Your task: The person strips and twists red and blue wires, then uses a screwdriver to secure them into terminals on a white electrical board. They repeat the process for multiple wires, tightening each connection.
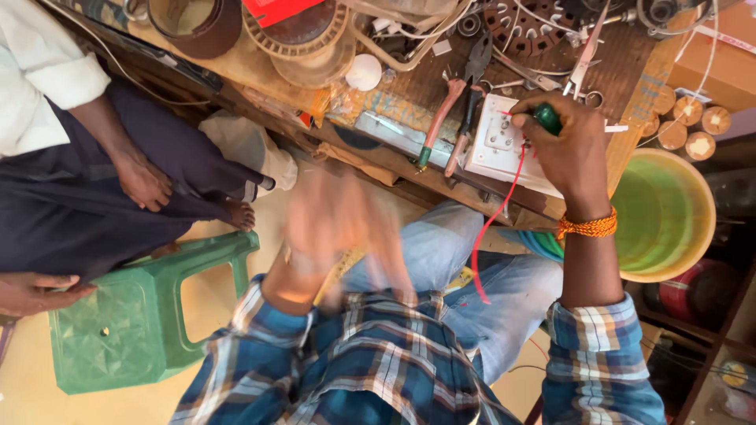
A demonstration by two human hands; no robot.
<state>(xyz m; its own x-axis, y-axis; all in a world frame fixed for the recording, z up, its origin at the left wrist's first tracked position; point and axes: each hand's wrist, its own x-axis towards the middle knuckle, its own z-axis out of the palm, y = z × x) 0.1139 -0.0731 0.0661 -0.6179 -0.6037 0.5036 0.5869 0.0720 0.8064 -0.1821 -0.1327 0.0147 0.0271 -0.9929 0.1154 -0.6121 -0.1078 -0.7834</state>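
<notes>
At far left, a seated co-worker's hand (142, 179) is seen resting on a dark-clothed lap, beside a green plastic stool (142, 315). Toward the centre, the left hand (339, 224) is raised over the lap and is heavily blurred; whether anything is held in it cannot be told. On the cluttered wooden bench (630, 86), pliers (453, 110) with reddish handles are laid just left of a white switch plate (504, 145), which lies flat at the bench edge. The right hand (571, 149) is closed around a green-handled screwdriver (547, 118), held against the plate. A thin red wire (492, 224) is seen hanging from the plate down to the lap. The plate is judged light, rigid and somewhat brittle, best taken by its outer edges; the wire is judged limp and easily snagged. At right, a yellow-green plastic bucket (669, 216) stands below the bench; nothing can be made out inside it. At upper left of the bench, a brown round container (197, 27) is partly shown, its contents not discernible.
</notes>
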